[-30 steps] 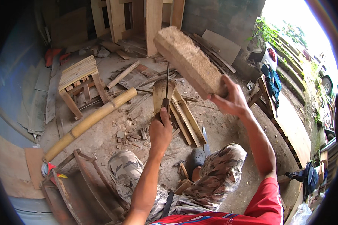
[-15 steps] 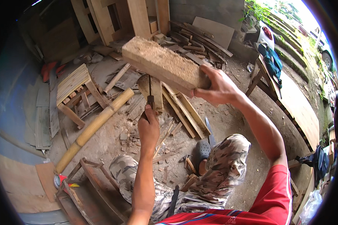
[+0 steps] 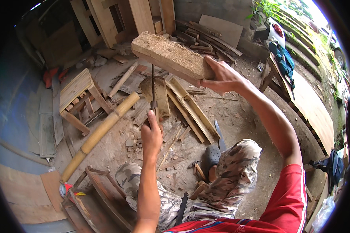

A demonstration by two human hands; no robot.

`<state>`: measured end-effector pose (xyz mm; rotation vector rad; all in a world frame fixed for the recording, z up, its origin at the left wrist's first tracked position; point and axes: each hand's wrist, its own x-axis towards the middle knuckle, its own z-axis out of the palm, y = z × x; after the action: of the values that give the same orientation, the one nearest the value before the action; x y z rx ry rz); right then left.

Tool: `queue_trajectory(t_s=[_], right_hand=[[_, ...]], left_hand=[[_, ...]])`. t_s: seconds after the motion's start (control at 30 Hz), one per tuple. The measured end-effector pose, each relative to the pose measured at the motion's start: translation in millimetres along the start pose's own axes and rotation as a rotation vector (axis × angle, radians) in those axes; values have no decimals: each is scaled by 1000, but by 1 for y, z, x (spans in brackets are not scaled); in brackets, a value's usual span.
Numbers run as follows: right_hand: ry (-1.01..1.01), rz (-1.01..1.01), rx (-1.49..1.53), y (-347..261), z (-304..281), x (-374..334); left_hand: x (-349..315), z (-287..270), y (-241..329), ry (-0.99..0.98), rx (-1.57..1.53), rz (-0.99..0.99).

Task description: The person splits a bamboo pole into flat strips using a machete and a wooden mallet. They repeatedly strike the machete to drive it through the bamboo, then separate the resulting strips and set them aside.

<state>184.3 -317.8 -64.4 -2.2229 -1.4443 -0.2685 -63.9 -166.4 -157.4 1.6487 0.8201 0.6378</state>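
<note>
My left hand [image 3: 151,134] is closed round the handle of a knife [image 3: 153,87], whose long, dark, narrow blade points away from me, seen edge-on. Past the blade is a short piece of bamboo [image 3: 161,101] with a curved end; whether the blade touches it I cannot tell. Raised above the blade's far part is a thick wooden block [image 3: 173,60] with a rough, fibrous top face. My right hand [image 3: 223,77] grips the block's right end, thumb and fingers on opposite sides. The blade's tip region is partly hidden by the block.
A split bamboo length [image 3: 192,106] lies beyond my feet, near a handsaw [image 3: 219,136]. On the left are a long bamboo pole [image 3: 101,136] and a slatted stool [image 3: 76,93]. Wood scraps [image 3: 134,146] litter the ground. A bench [image 3: 305,105] bearing a teal bag [image 3: 282,62] stands right.
The wooden block in my right hand has risen slightly, and more of the knife's blade shows below it. My left hand keeps its grip on the handle, almost in the same place.
</note>
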Motion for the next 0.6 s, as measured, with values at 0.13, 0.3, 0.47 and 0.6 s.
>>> queue_trajectory(t_s=[0.13, 0.3, 0.47, 0.6], right_hand=[[23, 89, 204, -7, -18, 9], [419, -78, 473, -25, -51, 14], [429, -307, 608, -11, -20, 18], [-104, -58, 202, 28, 40, 18]], left_hand=[[12, -1, -13, 46, -25, 42], [10, 7, -11, 46, -112, 59], [15, 10, -13, 17, -70, 76], [19, -1, -19, 3, 24, -13]])
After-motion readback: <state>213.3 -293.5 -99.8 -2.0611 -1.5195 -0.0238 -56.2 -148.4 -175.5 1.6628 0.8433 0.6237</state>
